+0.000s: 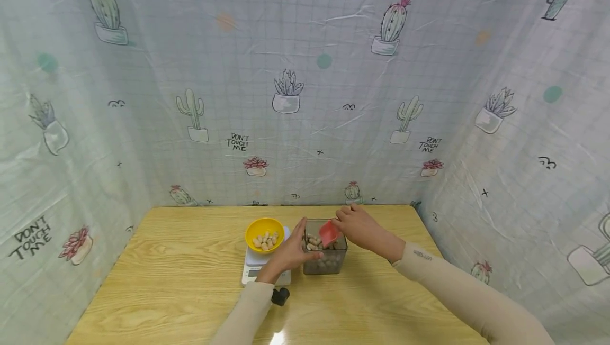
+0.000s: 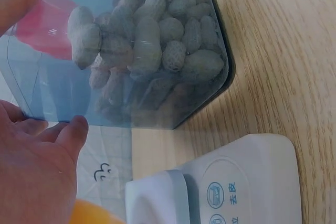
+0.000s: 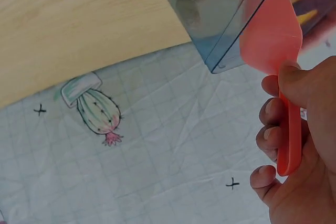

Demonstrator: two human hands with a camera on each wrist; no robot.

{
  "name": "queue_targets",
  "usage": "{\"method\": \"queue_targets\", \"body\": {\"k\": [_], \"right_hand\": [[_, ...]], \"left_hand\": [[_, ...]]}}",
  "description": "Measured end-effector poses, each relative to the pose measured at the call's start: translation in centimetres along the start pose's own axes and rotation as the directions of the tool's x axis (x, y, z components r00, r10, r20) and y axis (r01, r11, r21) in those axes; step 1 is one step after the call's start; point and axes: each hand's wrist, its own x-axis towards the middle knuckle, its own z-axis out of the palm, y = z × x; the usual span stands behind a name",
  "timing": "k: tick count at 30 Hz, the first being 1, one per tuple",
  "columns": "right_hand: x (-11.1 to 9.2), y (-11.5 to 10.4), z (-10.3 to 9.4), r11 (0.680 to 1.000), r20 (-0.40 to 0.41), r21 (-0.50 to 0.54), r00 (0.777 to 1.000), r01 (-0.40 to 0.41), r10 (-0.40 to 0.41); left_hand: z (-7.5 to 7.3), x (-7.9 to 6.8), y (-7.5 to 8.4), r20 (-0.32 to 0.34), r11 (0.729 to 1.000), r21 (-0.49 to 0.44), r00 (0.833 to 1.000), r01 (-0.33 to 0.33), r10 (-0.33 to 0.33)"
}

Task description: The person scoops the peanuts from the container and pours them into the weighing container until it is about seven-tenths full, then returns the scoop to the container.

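A see-through grey plastic container (image 1: 324, 267) stands on the table, partly filled with unshelled peanuts (image 2: 149, 38). My left hand (image 1: 289, 252) holds it at the left, thumb across the front and fingers along the side wall. My right hand (image 1: 364, 231) grips the handle of a red plastic scoop (image 3: 270, 32), fingers curled round it. The scoop's head dips inside the container's mouth, close over the peanuts. Left of the container, a yellow bowl (image 1: 263, 225) with several peanuts in it sits on a white kitchen scale (image 2: 268, 166).
The wooden table (image 1: 181, 271) reaches back to a hanging cloth (image 1: 314, 138) printed with cacti, which also closes in both sides. A small black object (image 1: 280, 296) shows at my left wrist, in front of the scale.
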Motion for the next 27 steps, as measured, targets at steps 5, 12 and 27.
{"method": "queue_targets", "body": {"k": [5,12,27], "right_hand": [[0.6,-0.4,0.7,0.997,0.065,-0.078,0.998,0.016,-0.011],[1.5,-1.7,2.2,0.994,0.166,-0.091,0.985,0.065,-0.049],[1.6,-1.8,3.0,0.995,0.105,0.082,0.993,0.048,-0.056]], "left_hand": [[0.1,-0.1,-0.2,-0.001,1.0,-0.005,1.0,0.015,-0.015],[0.1,-0.1,-0.1,0.004,1.0,-0.023,1.0,-0.002,0.002],[0.6,-0.2,-0.2,0.01,0.998,-0.051,0.999,-0.044,0.044]]}}
